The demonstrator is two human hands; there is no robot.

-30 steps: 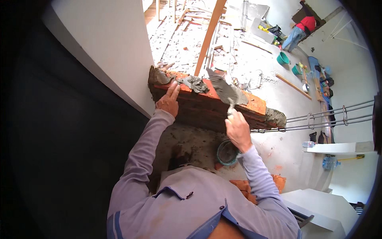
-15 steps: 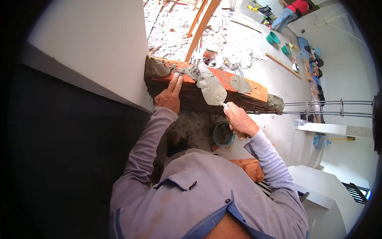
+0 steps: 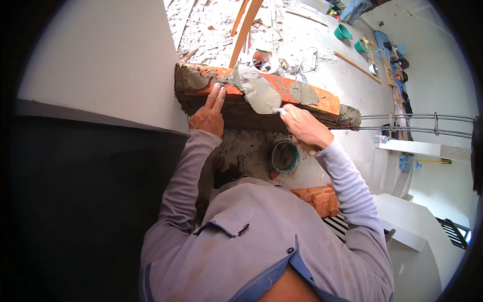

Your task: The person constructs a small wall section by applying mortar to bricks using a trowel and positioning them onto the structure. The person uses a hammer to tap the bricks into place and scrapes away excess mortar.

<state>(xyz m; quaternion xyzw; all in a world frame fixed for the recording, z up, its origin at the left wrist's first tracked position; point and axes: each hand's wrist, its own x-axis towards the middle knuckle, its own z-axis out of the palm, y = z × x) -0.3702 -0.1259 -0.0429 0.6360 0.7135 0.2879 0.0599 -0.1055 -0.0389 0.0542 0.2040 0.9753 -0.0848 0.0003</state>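
Observation:
My right hand point(image 3: 306, 128) is closed round the handle of a trowel point(image 3: 265, 96). Its mortar-smeared blade slants across the top of a low wall of orange bricks point(image 3: 328, 100), with a lump of grey mortar point(image 3: 244, 75) at the far end. To the left, my left hand point(image 3: 207, 118) has two fingers stretched out, their tips touching the near edge of the brick beside some mortar; its other fingers are partly hidden. One mortar patch point(image 3: 304, 93) sits on the brick right of the trowel, another point(image 3: 195, 79) at the wall's left end.
Below the wall stands a bucket point(image 3: 285, 157), with stacked bricks point(image 3: 318, 199) nearer me. Steel rods point(image 3: 427, 117) extend from the wall's right end. A white wall point(image 3: 100, 60) borders the left. Beyond lie rubble point(image 3: 209, 32), a green bucket point(image 3: 342, 32) and a person's jeans point(image 3: 356, 9).
The view has shifted, so the wall sits higher in the picture. My right hand has moved the trowel slightly away from me over the brick. My left fingers stay at the brick's edge.

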